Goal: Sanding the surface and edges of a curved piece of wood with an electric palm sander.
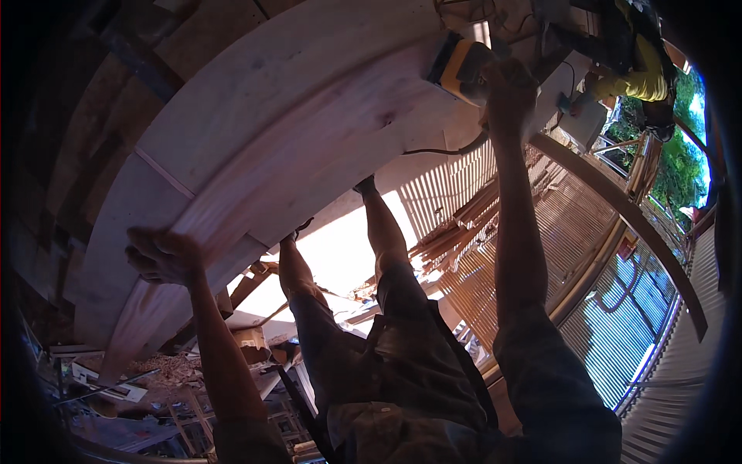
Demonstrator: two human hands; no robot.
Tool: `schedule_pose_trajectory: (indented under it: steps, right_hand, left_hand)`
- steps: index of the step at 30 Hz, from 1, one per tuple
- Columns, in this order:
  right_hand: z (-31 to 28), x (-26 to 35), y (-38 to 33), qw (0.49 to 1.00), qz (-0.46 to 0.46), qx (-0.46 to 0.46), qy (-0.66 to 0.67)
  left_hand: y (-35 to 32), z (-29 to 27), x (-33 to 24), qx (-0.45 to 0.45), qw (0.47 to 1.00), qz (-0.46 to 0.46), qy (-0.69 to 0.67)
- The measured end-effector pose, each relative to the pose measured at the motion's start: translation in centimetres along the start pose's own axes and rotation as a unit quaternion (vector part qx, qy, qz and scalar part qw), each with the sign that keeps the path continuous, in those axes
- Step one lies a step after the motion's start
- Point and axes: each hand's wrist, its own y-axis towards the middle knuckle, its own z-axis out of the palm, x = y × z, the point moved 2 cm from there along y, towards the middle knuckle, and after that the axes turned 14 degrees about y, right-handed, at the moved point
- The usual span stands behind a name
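A long reddish wooden plank [309,158] with a curved edge lies across a pale, rounded worktop [255,54]. My right hand [510,97] is wrapped round a yellow and black power sander [461,68], which rests on the plank's far right part. A dark cord [440,151] shows beside the plank below the sander. At the plank's near left end, my left hand [165,257] has its fingers curled over the wood and grips it. Shade and blur hide the fingertips of both hands.
Another person in a yellow top [649,73] works at the upper right with a blue tool [568,102]. A curved wooden strip [626,209] stands at the right. Stacked wood strips [464,224] lie beyond my legs. Shavings and scraps [174,375] cover the lower left.
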Motion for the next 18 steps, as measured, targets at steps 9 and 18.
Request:
schedule_pose_trajectory:
  steps: [9, 18]
  right_hand:
    - [-1.2, 5.0, 2.5, 0.966, 0.240, 0.055, 0.075]
    - [-1.3, 6.2, 3.8, 0.971, 0.208, 0.100, 0.066]
  left_hand:
    - [0.0, 0.3, 0.6, -0.018, 0.999, 0.023, 0.014]
    - [0.6, 0.2, 0.9, -0.037, 0.999, 0.023, 0.003]
